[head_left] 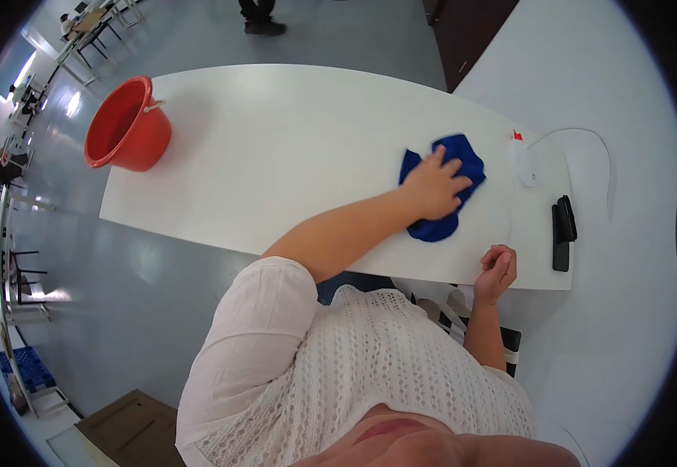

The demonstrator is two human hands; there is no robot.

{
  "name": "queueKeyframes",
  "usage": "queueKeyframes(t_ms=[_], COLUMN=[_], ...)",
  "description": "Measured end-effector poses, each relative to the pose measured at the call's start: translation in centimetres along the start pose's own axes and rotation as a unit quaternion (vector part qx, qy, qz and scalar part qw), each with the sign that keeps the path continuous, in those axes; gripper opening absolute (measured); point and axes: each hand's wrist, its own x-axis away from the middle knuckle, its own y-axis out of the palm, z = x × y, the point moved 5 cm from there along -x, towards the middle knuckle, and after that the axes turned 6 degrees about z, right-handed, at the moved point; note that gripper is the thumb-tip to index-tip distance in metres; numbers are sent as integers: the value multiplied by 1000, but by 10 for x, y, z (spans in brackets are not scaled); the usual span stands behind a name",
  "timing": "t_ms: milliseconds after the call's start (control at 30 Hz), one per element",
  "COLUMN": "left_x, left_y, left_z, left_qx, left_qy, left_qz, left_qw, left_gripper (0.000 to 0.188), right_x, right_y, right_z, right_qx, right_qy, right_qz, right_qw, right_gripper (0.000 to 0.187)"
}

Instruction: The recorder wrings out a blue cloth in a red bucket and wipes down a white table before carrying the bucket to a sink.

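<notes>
Glossy grey flooring (144, 272) stretches beyond and to the left of you, with other desks and people small in the distance. Before you lies a long white table (292, 132) with a smooth top and a curved far edge. At its left end stands a round red plastic bucket (150, 148) with a pale handle grip. Toward the table's right part, a crumpled dark-blue cloth (463, 152) lies on the surface under your left hand (436, 187), which rests palm down, fingers spread wide. Your right hand (497, 271) is at the near edge, fingers curled loosely inward; you cannot tell whether it touches the table. Near the right edge sits a long black stapler (562, 233), and beyond it a small white object with a red tip (524, 163).
</notes>
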Motion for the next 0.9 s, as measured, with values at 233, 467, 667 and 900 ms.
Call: queueKeyframes(t_ms=[233,467,667,900], left_x=[102,258,306,276], left_y=[-87,-178,-198,-176], left_z=[-129,-181,-181,-162], left_qx=[-110,-110,-167,-192], left_qy=[-123,-225,-248,-221], left_qz=[94,95,119,105], left_qw=[982,963,947,950], left_gripper=[44,43,43,42], right_x=[0,0,-2,-1], right_y=[-1,3,8,8], right_z=[0,-2,-2,-2], right_qx=[20,26,31,0], right_qy=[-6,-13,-10,-23], right_qz=[10,-1,-24,-34], right_qw=[1000,1000,999,999], right_gripper=[32,31,32,30])
